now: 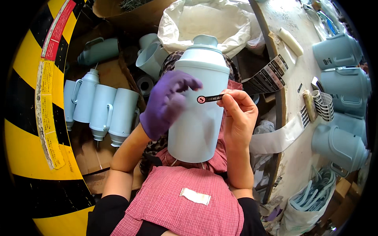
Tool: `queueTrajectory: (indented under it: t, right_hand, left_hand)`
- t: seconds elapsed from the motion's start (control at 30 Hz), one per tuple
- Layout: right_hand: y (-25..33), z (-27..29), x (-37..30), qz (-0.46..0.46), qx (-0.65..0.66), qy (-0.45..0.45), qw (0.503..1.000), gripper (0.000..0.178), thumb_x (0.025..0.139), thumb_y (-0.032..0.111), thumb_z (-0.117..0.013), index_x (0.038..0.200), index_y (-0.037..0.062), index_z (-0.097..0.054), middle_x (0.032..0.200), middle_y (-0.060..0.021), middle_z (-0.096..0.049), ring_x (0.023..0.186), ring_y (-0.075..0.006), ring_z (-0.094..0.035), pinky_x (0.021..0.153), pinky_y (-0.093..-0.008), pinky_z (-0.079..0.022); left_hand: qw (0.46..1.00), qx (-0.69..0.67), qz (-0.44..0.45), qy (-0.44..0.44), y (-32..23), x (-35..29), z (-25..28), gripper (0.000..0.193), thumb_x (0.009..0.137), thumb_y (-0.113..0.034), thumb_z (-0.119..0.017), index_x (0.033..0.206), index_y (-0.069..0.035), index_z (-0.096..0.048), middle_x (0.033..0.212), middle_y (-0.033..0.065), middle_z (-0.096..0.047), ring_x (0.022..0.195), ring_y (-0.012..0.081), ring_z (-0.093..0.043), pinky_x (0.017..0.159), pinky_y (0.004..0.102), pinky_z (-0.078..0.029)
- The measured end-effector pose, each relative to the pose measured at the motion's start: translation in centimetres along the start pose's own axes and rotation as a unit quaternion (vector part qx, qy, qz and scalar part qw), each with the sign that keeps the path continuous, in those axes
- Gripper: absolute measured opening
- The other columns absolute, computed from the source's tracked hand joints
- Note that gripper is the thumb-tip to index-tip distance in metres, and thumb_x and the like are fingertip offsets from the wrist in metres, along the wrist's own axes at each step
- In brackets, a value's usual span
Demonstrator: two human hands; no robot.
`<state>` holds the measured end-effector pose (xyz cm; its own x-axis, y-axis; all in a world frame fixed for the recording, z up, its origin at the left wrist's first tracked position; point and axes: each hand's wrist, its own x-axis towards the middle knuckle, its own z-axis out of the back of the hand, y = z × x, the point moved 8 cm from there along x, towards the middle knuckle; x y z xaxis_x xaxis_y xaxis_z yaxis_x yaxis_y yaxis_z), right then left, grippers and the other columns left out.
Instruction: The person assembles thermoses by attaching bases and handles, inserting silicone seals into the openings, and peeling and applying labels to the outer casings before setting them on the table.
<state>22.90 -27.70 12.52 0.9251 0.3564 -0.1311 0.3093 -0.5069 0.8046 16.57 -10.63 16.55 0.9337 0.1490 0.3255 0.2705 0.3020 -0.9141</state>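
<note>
A pale blue thermos flask (197,129) lies across my lap, its narrow spouted neck pointing away from me. Between the thumb and fingertips of my bare right hand (239,114) is a small black strip sticker (210,98) with a round pink mark at its left end. It hovers over the side of the flask; whether it touches the surface I cannot tell. My left hand (161,104), in a purple glove, is at the flask's left side. Its fingers are bent and apart, slightly blurred, and nothing shows between them.
Several similar flasks (100,108) lie on cardboard at left, beside a yellow-and-black striped panel (23,157). A white sack (169,29) stands ahead. On the right bench are sticker sheets (271,74), a roll of labels (323,104), blue jug parts (342,86) and a bag of handles (311,204).
</note>
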Motion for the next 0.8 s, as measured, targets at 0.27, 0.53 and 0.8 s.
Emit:
queueTrajectory:
  t: [0.27,0.53,0.8]
  right_hand:
    - [-1.6,1.7,2.9,0.029,-0.183,-0.074,0.98,0.012,0.081,0.006,-0.084,0.088,0.0005,-0.076,0.116,-0.0017,-0.053,0.091,-0.0074,-0.051,0.082,-0.0222,-0.04]
    - [-1.9,1.3,4.7,0.031,-0.211,-0.04,0.976,0.014,0.077,0.007,-0.086,0.083,-0.0005,-0.075,0.108,-0.001,-0.049,0.101,-0.0111,-0.048,0.09,-0.0255,-0.038]
    - [-1.8,1.3,4.9,0.022,-0.198,-0.043,0.979,0.012,0.078,0.004,-0.085,0.082,-0.0014,-0.074,0.105,-0.0012,-0.049,0.101,-0.0114,-0.049,0.09,-0.0243,-0.038]
  left_hand:
    - [0.963,0.262,0.007,-0.071,2.6,2.7,0.7,0.019,0.085,-0.017,-0.077,0.082,-0.004,-0.063,0.075,0.0085,-0.059,0.071,0.0223,-0.059,0.065,0.0346,-0.047]
    - [0.939,0.33,-0.002,-0.093,2.5,2.7,1.0,0.028,0.083,-0.025,-0.08,0.075,-0.009,-0.059,0.069,0.0072,-0.057,0.068,0.0284,-0.056,0.061,0.0409,-0.045]
    - [0.922,0.378,-0.009,-0.087,2.7,3.1,0.7,0.026,0.084,-0.034,-0.073,0.072,-0.013,-0.062,0.073,0.0062,-0.063,0.073,0.0279,-0.062,0.065,0.043,-0.049]
